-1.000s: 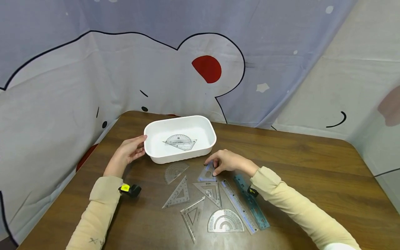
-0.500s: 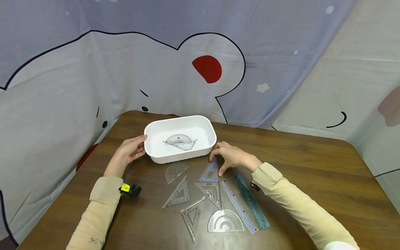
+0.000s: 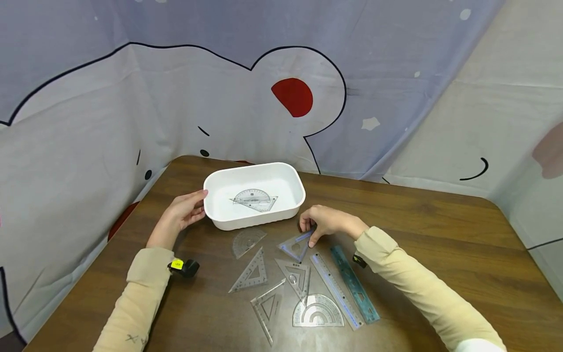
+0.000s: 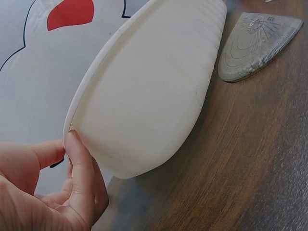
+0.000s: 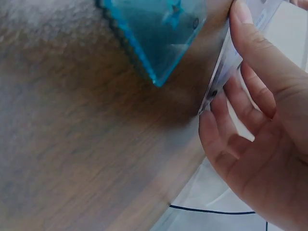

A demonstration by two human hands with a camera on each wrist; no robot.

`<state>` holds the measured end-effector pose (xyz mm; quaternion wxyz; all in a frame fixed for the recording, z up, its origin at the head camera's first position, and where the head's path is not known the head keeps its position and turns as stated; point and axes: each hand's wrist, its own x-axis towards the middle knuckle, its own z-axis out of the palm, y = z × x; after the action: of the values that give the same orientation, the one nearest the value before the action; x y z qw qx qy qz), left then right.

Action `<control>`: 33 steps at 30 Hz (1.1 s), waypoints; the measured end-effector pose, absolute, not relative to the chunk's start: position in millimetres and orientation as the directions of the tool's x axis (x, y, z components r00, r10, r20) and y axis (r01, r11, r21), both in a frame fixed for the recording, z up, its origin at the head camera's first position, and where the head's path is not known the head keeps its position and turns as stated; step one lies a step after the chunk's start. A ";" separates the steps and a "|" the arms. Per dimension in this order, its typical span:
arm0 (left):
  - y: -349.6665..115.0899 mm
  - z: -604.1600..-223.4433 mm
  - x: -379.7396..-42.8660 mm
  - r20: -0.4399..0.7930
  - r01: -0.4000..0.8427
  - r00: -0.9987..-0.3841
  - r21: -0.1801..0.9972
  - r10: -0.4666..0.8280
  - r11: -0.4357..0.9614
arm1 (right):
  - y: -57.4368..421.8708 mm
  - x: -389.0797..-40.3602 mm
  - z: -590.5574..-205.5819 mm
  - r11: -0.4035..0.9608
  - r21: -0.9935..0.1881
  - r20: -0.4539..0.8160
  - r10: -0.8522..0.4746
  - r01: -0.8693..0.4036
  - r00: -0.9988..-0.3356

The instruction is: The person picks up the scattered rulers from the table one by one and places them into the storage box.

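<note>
At the left end of a white plastic basin (image 3: 250, 225), my left hand (image 3: 182, 212) pinches the rim between thumb and fingers (image 4: 82, 163). Inside the basin lie a clear protractor (image 3: 251, 195) and a clear set square (image 3: 264, 205), overlapping. My right hand (image 3: 327, 221) holds a clear set square with blue markings (image 3: 288, 248) by its right side, just in front of the basin's right corner. In the right wrist view, thumb and fingers grip its edge. Another clear set square (image 3: 295, 276) lies just below it.
On the brown wooden table (image 3: 418, 234) lie a clear protractor (image 3: 247, 242), two more set squares (image 3: 252, 274), a second protractor (image 3: 317, 313), a clear ruler (image 3: 336, 291) and a teal ruler (image 3: 355, 283). A printed cloth (image 3: 211, 98) hangs behind.
The blue-marked set square has turned in my right hand's grip. The clear set squares below have shifted slightly, one now overlapping the front protractor. My left hand stays at the basin.
</note>
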<state>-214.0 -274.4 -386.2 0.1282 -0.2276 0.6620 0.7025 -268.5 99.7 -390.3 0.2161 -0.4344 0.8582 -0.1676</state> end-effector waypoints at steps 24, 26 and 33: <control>-275.6 -383.9 -214.2 -0.485 -0.477 -0.869 0.874 -0.101 -0.094 | 126.0 -298.1 -396.2 0.523 -0.818 -0.393 -0.812 -0.239 -0.433; -275.6 -383.7 -214.5 -0.485 -0.477 -0.869 0.874 -0.100 -0.094 | 126.4 -298.6 -396.3 0.530 -0.820 -0.402 -0.801 -0.214 -0.444; -276.0 -384.8 -215.7 -0.484 -0.475 -0.871 0.874 -0.084 -0.105 | 127.1 -297.4 -394.3 0.522 -0.839 -0.420 -0.799 -0.152 -0.430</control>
<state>-215.7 -276.0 -384.8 0.1373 -0.2138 0.6547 0.7119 -297.4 127.1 -394.3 0.4318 -0.3136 0.7581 -0.3748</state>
